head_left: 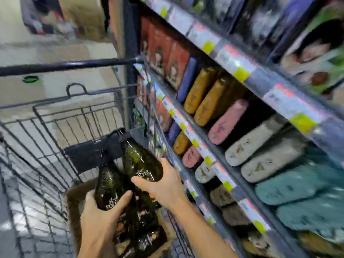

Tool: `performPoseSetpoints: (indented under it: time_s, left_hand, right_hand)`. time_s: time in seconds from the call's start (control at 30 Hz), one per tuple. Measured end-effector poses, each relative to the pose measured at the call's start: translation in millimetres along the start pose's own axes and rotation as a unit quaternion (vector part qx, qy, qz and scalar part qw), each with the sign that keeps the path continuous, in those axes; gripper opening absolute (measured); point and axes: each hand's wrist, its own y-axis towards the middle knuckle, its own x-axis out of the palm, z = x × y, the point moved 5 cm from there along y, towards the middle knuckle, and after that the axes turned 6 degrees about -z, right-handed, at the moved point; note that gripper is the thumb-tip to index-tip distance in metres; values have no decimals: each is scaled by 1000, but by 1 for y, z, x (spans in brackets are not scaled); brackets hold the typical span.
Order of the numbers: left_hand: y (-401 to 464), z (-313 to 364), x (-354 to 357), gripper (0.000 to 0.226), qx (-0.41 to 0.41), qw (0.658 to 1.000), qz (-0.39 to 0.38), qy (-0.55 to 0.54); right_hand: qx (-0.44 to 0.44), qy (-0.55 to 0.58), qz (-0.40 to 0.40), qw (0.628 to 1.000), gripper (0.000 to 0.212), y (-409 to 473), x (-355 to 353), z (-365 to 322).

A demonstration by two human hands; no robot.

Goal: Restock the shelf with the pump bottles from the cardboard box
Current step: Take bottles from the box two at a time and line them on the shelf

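While blur hides labels, each hand (100, 216) (163, 185) grips a dark pump bottle (109, 185) (141, 161), pumps indistinct.

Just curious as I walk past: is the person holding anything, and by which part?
Yes, two dark bottles: the left hand holds one bottle by its lower body, the right hand another likewise.

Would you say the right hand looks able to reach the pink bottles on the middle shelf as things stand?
Probably not freely: the right hand is wrapped around a dark green glossy pump bottle. The path to the pink bottles looks open, but the hand is occupied.
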Motion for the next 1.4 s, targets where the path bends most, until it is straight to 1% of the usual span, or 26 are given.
performPoseSetpoints:
  time_s: [0.03, 0.1, 0.2, 0.23, 0.3, 0.33, 0.4, 0.43, 0.5, 0.53, 0.57, 0.67, 0.77, 0.8, 0.9, 0.97, 1.1, 1.23, 1.4]
  left_hand:
    - [-11, 27, 2, 60, 36, 999, -20, 4]
    - [-36, 82, 7, 59, 121, 991, -60, 12]
    - [-85, 155, 14, 59, 240, 963, -122, 24]
    - [-106, 178, 17, 61, 270, 952, -139, 23]
    - [-151, 219, 23, 61, 325, 930, -171, 20]
    - [-172, 233, 27, 62, 351, 918, -182, 19]
    - [-217, 253, 37, 62, 388, 899, -201, 19]
    - [-242, 263, 43, 65, 410, 888, -210, 19]
    - [-295, 278, 55, 83, 449, 863, -231, 13]
    - [-319, 284, 62, 89, 464, 851, -246, 8]
    - [-344, 289, 69, 86, 472, 841, -264, 0]
    - [-417, 300, 95, 61, 485, 810, -328, -33]
    - [-483, 301, 126, 45, 498, 774, -389, -35]
    - [-501, 299, 138, 43, 501, 765, -403, -34]
    - [-544, 284, 181, 48, 501, 746, -437, -22]
    - [-570, 271, 208, 48, 503, 730, -463, -12]
    - [-609, 252, 253, 53, 504, 712, -489, 23]
    - [-628, 238, 295, 53, 465, 720, -515, 30]
    - [-627, 231, 328, 51, 449, 734, -508, 37]
  right_hand:
    - [-14, 15, 34, 999, 62, -14, -22, -20]
    - [-41, 47, 102, 993, 68, -43, -62, -54]
    - [-86, 81, 184, 976, 64, -104, -120, -96]
    - [-96, 86, 209, 969, 65, -127, -138, -108]
    - [-116, 94, 253, 956, 73, -177, -171, -128]
    - [-129, 103, 272, 948, 72, -203, -186, -137]
    - [-149, 116, 317, 929, 63, -258, -213, -150]
    - [-155, 119, 342, 919, 63, -286, -227, -154]
    - [-158, 113, 397, 897, 68, -342, -251, -160]
    - [-155, 109, 425, 885, 71, -369, -262, -161]
    - [-154, 111, 448, 873, 70, -396, -273, -161]
    - [-153, 115, 500, 844, 53, -473, -304, -158]
    - [-148, 100, 561, 808, 44, -535, -334, -141]
    - [-142, 94, 576, 799, 45, -552, -343, -132]
    - [-124, 103, 609, 777, 57, -593, -371, -94]
    - [-110, 121, 616, 771, 63, -611, -391, -63]
    - [-61, 149, 625, 764, 74, -623, -444, 7]
    - [-6, 149, 612, 777, 78, -611, -504, 66]
    - [35, 147, 581, 799, 74, -578, -542, 117]
